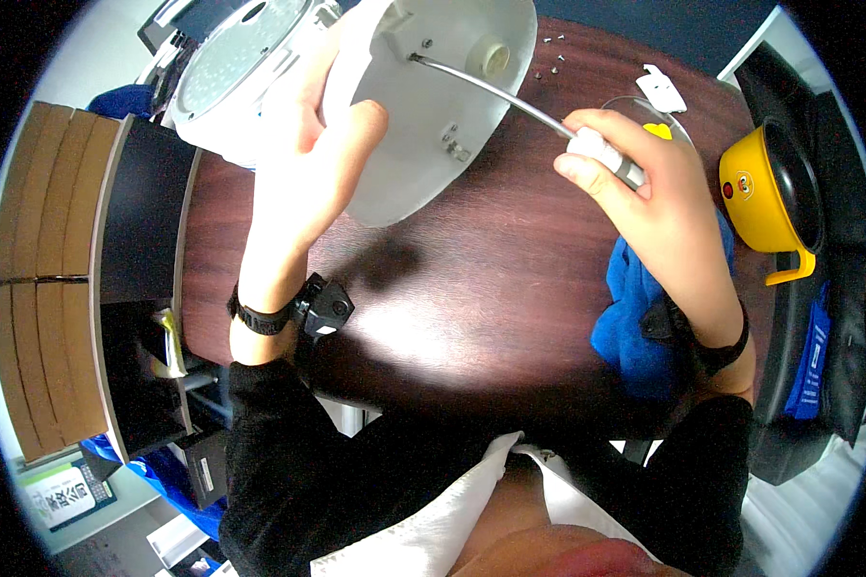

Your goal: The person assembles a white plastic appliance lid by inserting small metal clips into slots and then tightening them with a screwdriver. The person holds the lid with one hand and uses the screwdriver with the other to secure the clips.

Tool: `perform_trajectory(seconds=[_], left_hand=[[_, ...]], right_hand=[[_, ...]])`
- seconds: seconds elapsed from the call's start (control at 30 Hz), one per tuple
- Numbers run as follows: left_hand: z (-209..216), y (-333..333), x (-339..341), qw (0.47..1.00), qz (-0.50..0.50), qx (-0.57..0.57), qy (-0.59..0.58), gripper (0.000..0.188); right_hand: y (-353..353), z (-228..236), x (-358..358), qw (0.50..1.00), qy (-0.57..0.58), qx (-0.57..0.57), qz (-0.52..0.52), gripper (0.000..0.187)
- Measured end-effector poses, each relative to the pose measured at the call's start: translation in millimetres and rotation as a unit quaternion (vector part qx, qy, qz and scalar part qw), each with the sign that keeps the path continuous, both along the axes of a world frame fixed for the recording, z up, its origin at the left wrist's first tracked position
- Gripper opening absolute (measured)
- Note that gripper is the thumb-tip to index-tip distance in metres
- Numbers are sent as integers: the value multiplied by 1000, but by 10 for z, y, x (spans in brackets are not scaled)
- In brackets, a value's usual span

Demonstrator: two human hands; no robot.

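Note:
A white curved plastic shell point(414, 159) is tilted up over the table's far side, its hollow inside facing me, with a round post and small metal fittings. My left hand point(322, 168) grips its left edge, thumb against the inside. My right hand point(659, 178) is closed round the white and grey handle of a screwdriver point(496, 90). Its long shaft points left into the shell, and the tip touches the inner wall by a small hole. Behind my left hand stands a white appliance point(245, 72) with a round, dotted plate; whether the shell is joined to it I cannot tell.
Several small screws point(548, 60) lie on the brown table point(452, 298) beyond the shell, near a white plastic piece point(660, 89). A blue cloth point(635, 332) lies under my right forearm. A yellow pot point(760, 188) stands right; cardboard boxes point(48, 202) are left.

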State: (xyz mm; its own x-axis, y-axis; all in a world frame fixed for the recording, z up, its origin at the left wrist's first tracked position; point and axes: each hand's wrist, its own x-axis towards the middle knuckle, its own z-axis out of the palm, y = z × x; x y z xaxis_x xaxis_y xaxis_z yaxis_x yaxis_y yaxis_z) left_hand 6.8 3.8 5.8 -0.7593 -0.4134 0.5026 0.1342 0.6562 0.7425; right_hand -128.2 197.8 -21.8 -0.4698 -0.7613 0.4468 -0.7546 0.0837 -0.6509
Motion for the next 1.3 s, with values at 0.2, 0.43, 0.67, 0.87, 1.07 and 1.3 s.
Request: perform_trajectory(seconds=[0.2, 0.43, 0.67, 0.87, 1.07, 1.3], left_hand=[[1, 10, 88, 999, 33, 7, 18, 50], [-48, -7, 75, 997, 47, -36, 41, 52], [-94, -169, -13, 999, 9, -10, 32, 51], [-41, -246, 3, 998, -3, 66, -23, 47], [-21, -238, -8, 998, 12, 57, -35, 47], [-49, -266, -8, 997, 23, 56, -55, 46]], right_hand=[[-46, 1, 87, 856, -484, 84, 159, 25], [-48, -1, 164, 614, -750, 78, 234, 42], [-50, -36, 85, 672, -693, 84, 246, 40], [-59, -2, -44, 927, -348, 88, 104, 26], [-64, -112, -104, 999, 7, -2, -45, 23], [-49, 10, -49, 990, 130, 9, -54, 25]])
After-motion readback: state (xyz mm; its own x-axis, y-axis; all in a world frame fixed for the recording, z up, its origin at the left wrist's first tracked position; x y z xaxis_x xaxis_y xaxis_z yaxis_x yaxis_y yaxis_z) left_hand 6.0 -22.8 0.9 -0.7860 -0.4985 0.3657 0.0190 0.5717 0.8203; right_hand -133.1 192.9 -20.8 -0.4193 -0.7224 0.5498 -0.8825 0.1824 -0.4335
